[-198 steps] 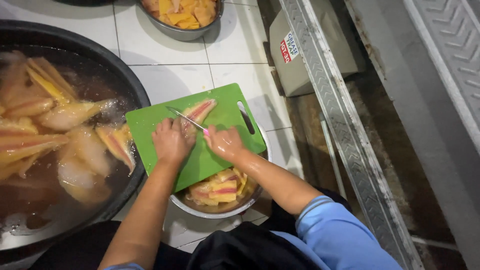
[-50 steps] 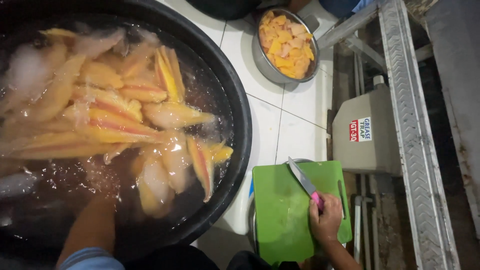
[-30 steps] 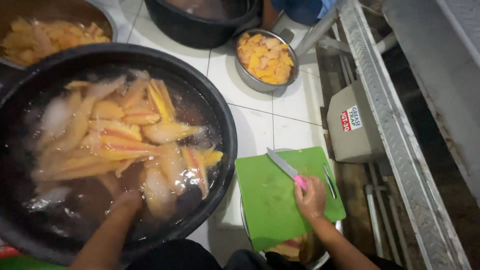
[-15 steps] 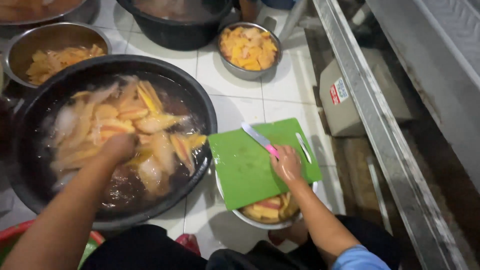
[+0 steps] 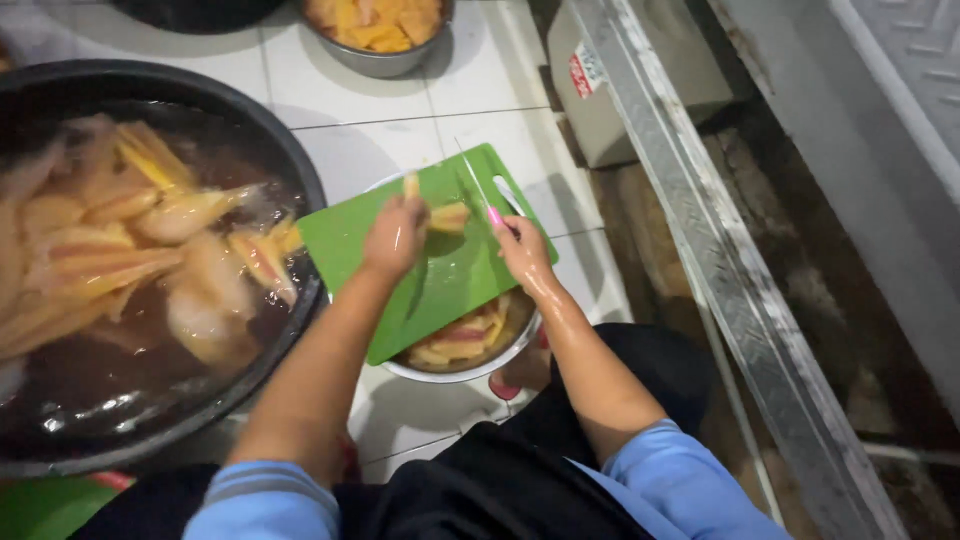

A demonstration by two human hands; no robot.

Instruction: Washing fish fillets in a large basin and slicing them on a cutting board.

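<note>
Biggest thing here is the black tub (image 5: 300,190) off to the left-hand side, full of dark water with a load of long pale yellow-pink pieces floating in it. Its far left and bottom are cut off, so no telling how much is in there.

Next down, the green board (image 5: 440,290) sits tilted across a steel bowl (image 5: 470,368). The board hides most of the bowl; only its near rim and a few cut yellow and pink bits under the board edge show. Another steel bowl (image 5: 385,62) of orange-yellow chunks sits at the top, half out of shot. A beige box (image 5: 600,110) stands past the board on the right.

The left hand (image 5: 395,238) is curled round a strip (image 5: 412,186) of that yellow stuff. The fingers are closed on it, with the tip poking up just above them. A second chunk (image 5: 450,216) lies on the board right between the two hands, pale yellow, wet looking.

The right hand (image 5: 522,250) is wrapped tight around a knife (image 5: 478,190) with a pink handle. The thin blade runs up and away from the fingers over the board. It's blurry, and I can't tell if the edge touches the chunk.
</note>
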